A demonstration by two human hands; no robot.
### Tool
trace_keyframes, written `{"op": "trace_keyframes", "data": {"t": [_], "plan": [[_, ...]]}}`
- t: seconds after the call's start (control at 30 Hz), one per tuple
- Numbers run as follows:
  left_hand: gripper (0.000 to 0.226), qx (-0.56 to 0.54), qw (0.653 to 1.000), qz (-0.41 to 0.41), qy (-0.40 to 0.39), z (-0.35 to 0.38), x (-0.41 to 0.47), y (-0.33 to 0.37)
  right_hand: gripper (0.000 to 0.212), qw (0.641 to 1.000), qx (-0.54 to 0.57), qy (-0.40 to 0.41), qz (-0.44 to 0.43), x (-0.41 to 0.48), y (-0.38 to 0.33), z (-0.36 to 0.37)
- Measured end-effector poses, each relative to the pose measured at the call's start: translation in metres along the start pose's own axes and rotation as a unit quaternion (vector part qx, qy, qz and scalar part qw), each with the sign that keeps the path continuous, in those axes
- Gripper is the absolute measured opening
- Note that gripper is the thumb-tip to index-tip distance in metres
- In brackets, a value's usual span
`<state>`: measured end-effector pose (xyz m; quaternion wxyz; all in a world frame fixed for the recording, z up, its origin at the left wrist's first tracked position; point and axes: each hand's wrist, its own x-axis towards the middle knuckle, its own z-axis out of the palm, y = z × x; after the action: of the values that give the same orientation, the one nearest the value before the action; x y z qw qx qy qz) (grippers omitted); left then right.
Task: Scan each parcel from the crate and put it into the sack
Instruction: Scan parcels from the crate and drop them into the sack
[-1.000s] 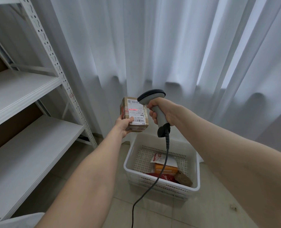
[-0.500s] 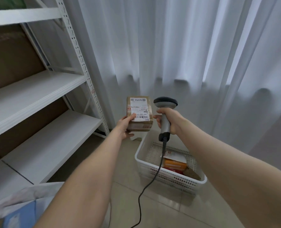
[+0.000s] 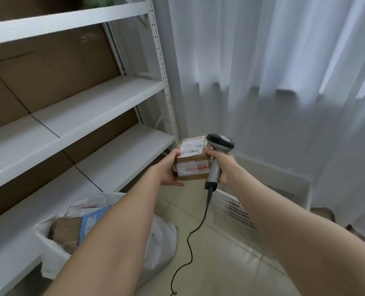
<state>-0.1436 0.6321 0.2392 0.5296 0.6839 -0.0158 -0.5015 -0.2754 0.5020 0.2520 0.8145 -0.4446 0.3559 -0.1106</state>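
Small brown cardboard parcel (image 3: 191, 167), taped, with a white barcode label on its upper face, held in the left hand (image 3: 168, 169) just beside the grey corded scanner (image 3: 215, 167) gripped in the right hand (image 3: 223, 165). White slotted crate (image 3: 226, 201) on the floor beneath. White sack (image 3: 162, 238) open at lower left, a brown box (image 3: 67, 230) and a blue packet (image 3: 93, 220) inside

brown parcel (image 3: 191, 167) (white label) | grey scanner (image 3: 216, 159) | white sack (image 3: 160, 238)

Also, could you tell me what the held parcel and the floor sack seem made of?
Parcel: matte brown cardboard, by its colour and square edges, with a white paper label. Sack: probably thin white plastic or woven fabric; its crumpled, faintly glossy folds leave that open.
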Motion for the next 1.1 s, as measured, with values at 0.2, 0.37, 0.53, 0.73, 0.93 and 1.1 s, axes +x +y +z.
{"op": "trace_keyframes", "data": {"t": [0.2,0.37,0.53,0.73,0.93,1.1], "plan": [[0.053,-0.060,0.996,0.021,0.069,-0.096,-0.014,-0.037,0.039,0.999,-0.012,-0.026,0.039,0.011,0.052,0.077],[0.038,-0.056,0.986,0.017,0.158,-0.196,-0.009,-0.077,0.043,0.995,-0.030,-0.013,0.099,0.033,0.127,0.155],[0.033,-0.036,0.972,-0.016,0.231,-0.292,0.009,-0.132,0.041,0.983,-0.030,0.029,0.178,0.071,0.208,0.213],[0.024,0.003,0.975,-0.089,0.202,-0.358,0.061,-0.178,0.045,0.970,-0.024,0.099,0.219,0.133,0.288,0.223],[0.024,0.178,0.966,-0.072,0.171,-0.366,0.148,-0.198,0.041,0.967,-0.093,0.130,0.196,0.197,0.345,0.204],[0.090,0.494,0.846,-0.034,0.198,-0.356,0.194,-0.224,0.025,0.968,-0.053,0.109,0.220,0.231,0.381,0.195]]}}
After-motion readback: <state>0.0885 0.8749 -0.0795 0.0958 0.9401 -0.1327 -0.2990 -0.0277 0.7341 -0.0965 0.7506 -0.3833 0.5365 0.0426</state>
